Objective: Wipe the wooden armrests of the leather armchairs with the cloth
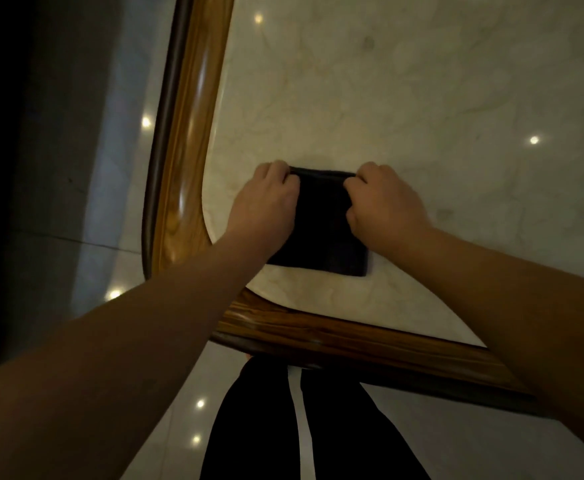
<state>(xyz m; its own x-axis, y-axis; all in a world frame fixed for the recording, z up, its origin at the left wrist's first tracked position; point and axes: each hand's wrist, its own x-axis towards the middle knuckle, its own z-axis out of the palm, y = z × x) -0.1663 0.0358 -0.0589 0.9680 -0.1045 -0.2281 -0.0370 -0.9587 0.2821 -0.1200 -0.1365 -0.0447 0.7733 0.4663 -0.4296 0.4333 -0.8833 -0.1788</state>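
Observation:
A dark folded cloth [325,230] lies on a pale marble tabletop [404,98] near its rounded front-left corner. My left hand [266,202] pinches the cloth's far left corner, fingers curled on the fabric. My right hand [384,199] grips the far right corner the same way. Both forearms reach in from below. No armchair or armrest is in view.
The table has a glossy wooden rim [179,150] along its left side and front edge [352,337]. My legs in dark trousers [262,427] stand right against the front edge. Shiny light floor tiles [117,271] with lamp reflections lie to the left and below.

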